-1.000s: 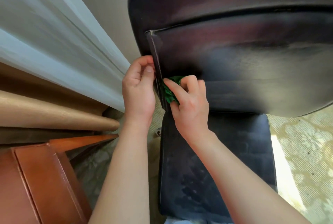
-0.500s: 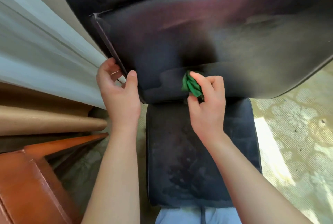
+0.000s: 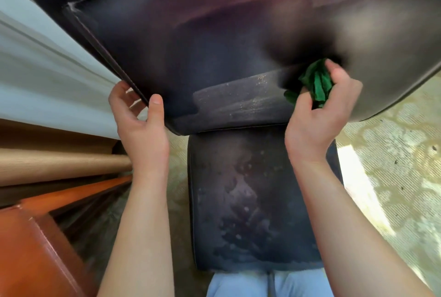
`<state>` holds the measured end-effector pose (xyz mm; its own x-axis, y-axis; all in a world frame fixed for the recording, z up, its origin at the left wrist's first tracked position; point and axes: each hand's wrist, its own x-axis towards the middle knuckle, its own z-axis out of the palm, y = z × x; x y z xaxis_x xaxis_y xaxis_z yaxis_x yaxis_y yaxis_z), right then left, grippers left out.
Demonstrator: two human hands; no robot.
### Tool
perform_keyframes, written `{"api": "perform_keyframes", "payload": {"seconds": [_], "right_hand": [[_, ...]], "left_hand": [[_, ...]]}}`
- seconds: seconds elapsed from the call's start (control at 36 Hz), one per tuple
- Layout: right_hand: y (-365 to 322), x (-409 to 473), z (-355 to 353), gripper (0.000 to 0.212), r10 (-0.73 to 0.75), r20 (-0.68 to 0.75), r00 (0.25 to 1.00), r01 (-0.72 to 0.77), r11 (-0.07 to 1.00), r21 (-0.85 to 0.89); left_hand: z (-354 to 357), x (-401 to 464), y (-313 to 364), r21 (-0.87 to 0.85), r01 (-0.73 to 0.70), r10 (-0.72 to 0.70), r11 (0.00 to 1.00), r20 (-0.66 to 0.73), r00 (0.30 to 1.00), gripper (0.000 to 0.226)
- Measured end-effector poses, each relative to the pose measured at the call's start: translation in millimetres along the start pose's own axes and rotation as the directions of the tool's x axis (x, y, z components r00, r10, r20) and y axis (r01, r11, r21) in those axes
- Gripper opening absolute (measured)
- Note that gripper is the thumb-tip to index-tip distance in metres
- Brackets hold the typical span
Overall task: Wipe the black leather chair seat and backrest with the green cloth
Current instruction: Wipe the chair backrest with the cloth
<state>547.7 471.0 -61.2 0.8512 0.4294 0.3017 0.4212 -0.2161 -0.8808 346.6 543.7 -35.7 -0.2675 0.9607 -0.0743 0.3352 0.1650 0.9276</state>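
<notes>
The black leather backrest (image 3: 214, 41) fills the top of the view, dusty along its lower band. Below it lies the black leather seat (image 3: 245, 196), blotched with damp marks. My left hand (image 3: 140, 127) grips the backrest's lower left edge, thumb on the front face. My right hand (image 3: 319, 117) holds the bunched green cloth (image 3: 315, 84) pressed against the lower right part of the backrest.
White curtain (image 3: 40, 77) hangs at the left, with tan rolls (image 3: 55, 165) and an orange-brown leather piece of furniture (image 3: 31, 256) below it. Patterned carpet (image 3: 393, 165) lies right of the chair. My light blue trousers (image 3: 267, 284) show at the bottom edge.
My right hand has swept the green cloth rightward along the backrest's lower band, from its left edge to the right side. The left hand slid down the left edge. The view moved closer.
</notes>
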Motion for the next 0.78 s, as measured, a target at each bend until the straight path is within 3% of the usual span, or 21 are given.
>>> {"api": "perform_keyframes", "payload": {"seconds": [0.17,0.28,0.44,0.5,0.58,0.67,0.78], "right_hand": [[-25,-39,40,0.05,-0.074,0.265,0.961,0.073,0.997,0.015],[-49,-72,67,0.049,-0.112,0.467,0.877,0.107,0.994,0.036],[-50,-75,55,0.051,-0.213,0.635,0.742,0.208,0.975,0.084],[-46,-71,42,0.049,-0.243,0.629,0.739,0.224,0.968,0.112],[-31,-63,20,0.047,-0.202,0.514,0.834,0.177,0.979,0.096],[-10,-52,-2,0.044,-0.085,0.328,0.941,0.089,0.996,0.003],[17,-36,-19,0.043,0.116,0.108,0.987,-0.105,0.99,-0.098]], "left_hand": [[-3,2,-1,0.021,0.005,-0.005,1.0,0.011,1.0,0.045],[-6,4,-5,0.022,-0.007,0.007,1.0,0.01,1.0,0.047],[-8,3,-7,0.02,-0.026,0.025,0.999,0.026,0.999,0.046],[-7,2,-7,0.017,-0.027,0.027,0.999,0.032,0.999,0.047],[-5,-1,-8,0.028,-0.035,0.034,0.999,0.04,0.999,0.045],[-3,-5,-12,0.03,-0.025,0.023,0.999,0.055,0.998,0.047],[1,-9,-23,0.038,0.014,-0.018,0.999,0.089,0.996,0.056]]}}
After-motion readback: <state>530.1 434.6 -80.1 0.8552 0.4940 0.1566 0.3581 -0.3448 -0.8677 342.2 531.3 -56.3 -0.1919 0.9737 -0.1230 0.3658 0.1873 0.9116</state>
